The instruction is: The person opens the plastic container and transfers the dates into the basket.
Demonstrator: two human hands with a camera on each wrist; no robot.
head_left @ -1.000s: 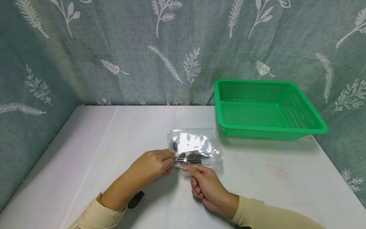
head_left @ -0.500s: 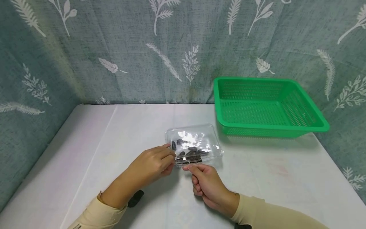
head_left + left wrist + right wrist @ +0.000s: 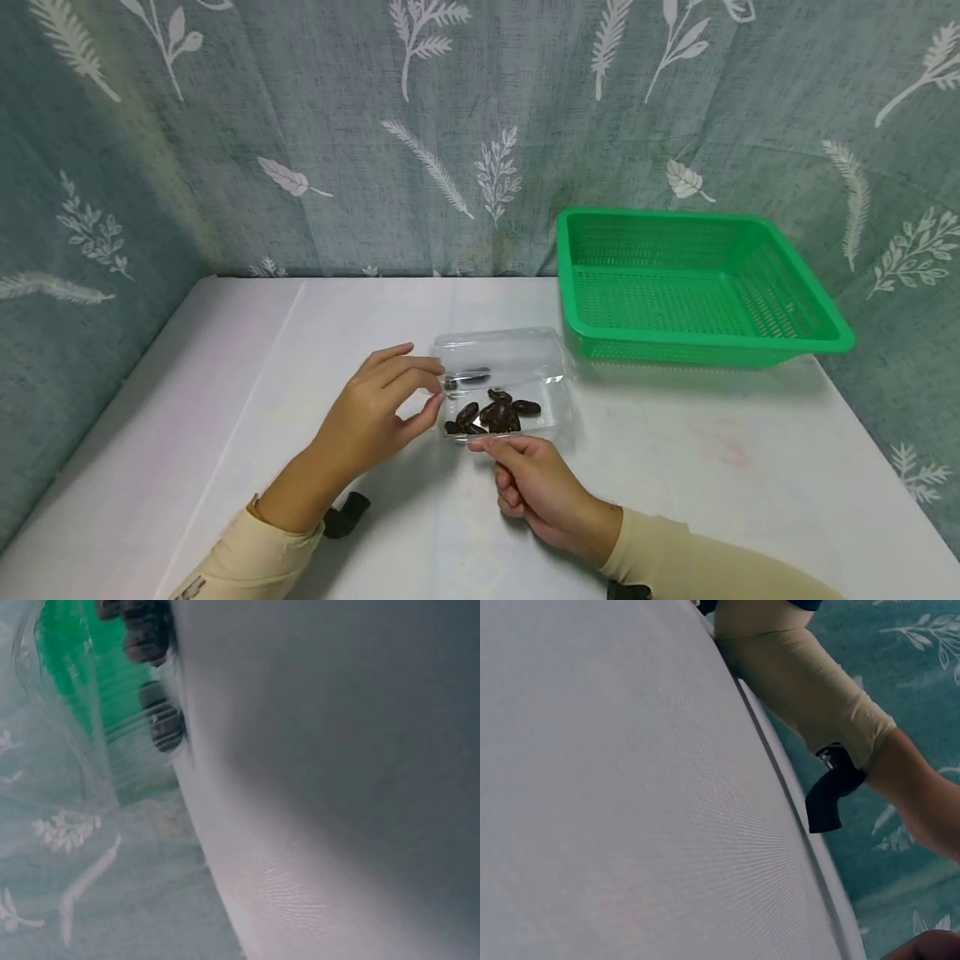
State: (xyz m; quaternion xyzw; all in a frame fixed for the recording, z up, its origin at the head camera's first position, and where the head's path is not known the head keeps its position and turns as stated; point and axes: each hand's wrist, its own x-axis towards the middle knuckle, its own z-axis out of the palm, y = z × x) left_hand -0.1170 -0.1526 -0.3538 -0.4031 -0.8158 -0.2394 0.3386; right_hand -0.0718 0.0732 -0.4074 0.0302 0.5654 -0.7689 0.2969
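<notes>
We find a clear, shallow, rectangular plastic container (image 3: 553,404) on a table with a smooth white covering (image 3: 660,450). The left hand (image 3: 373,408) is at the container's left edge, thumb and forefinger together in what looks like a pinch on the plastic, the other fingers fanned above. The right hand (image 3: 540,479) pinches the container's near rim between thumb and forefinger, its remaining fingers curled. In the container we count at least seven glossy, oblong, dark brown pieces (image 3: 498,414), some heaped so closely that an exact tally escapes us; two of them show through clear plastic across its far part. From the left wrist we see fine ridges in the container's wall, with pieces behind. One green plastic basket (image 3: 712,343), rectangular, with slotted walls and a mesh floor, stands beyond and to the right of the container; whether the two touch, we cannot tell. Farther beyond the container hangs a grey-green cloth backdrop (image 3: 337,217) printed with white leaves and sprigs. Two beige cloth sleeves (image 3: 690,558) extend from the container's near side, and a faint pink smudge (image 3: 733,454) marks the covering to its right.
</notes>
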